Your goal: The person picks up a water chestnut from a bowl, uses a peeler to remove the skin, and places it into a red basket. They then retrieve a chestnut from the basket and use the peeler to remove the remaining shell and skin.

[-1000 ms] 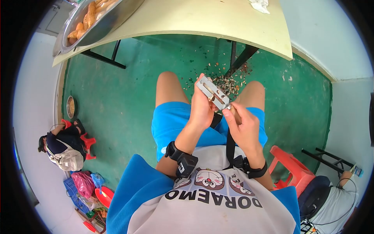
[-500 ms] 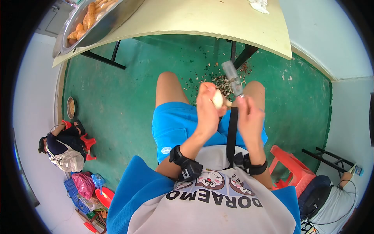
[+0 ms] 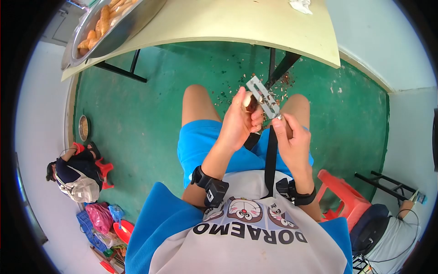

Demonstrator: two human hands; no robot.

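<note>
Peeler point(image 3: 264, 98) had swung back beside the part-peeled piece point(image 3: 249, 102), so blade and skin were close again; contact unclear. Your left hand point(image 3: 237, 126) curled round the piece, your right hand point(image 3: 294, 142) pinched the peeler's handle end. Both items sat on your side of the table point(image 3: 228, 27).

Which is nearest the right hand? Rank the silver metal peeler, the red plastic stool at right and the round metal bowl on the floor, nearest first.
1. Silver metal peeler, in the right hand.
2. Red plastic stool, on the right.
3. Round metal bowl, far left on the floor.
</note>
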